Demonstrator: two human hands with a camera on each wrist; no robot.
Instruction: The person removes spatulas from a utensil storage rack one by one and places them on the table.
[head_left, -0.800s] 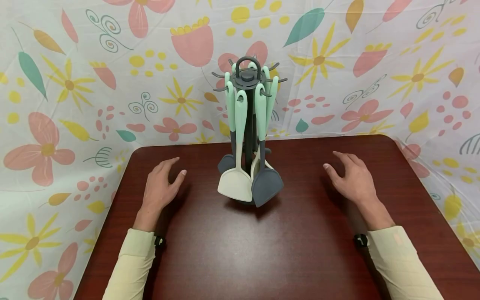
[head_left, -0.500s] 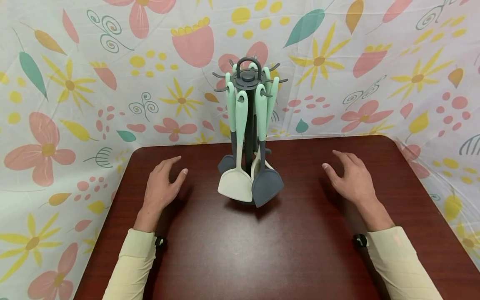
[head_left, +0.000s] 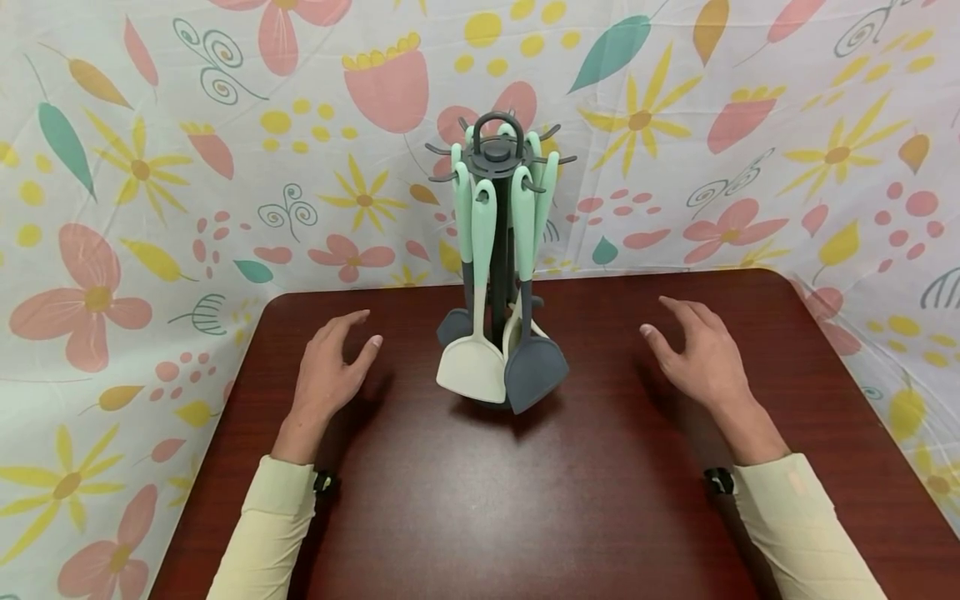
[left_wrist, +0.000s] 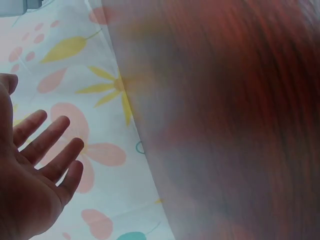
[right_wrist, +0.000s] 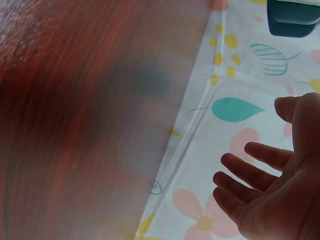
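A dark grey utensil stand (head_left: 497, 158) with a loop on top stands upright at the middle of the table. Several kitchen utensils with mint-green handles hang from its hooks. In front are a cream spatula (head_left: 471, 369) and a dark grey spatula (head_left: 536, 371); others behind are partly hidden. To the left of the stand is my left hand (head_left: 330, 367), fingers loosely spread, holding nothing. My right hand (head_left: 701, 358) is on the other side, likewise relaxed and bare. Both are apart from the utensils. The wrist views show spread fingers on each hand.
The dark red-brown wooden table (head_left: 480, 500) has rounded back corners. Behind it and at its sides hangs a white cloth (head_left: 360, 133) with a floral print. A dark rounded object (right_wrist: 294, 19) shows at the right wrist view's top edge.
Both hands have shifted slightly inward, towards the stand, with their fingers still relaxed. The stand and its utensils have stayed in place.
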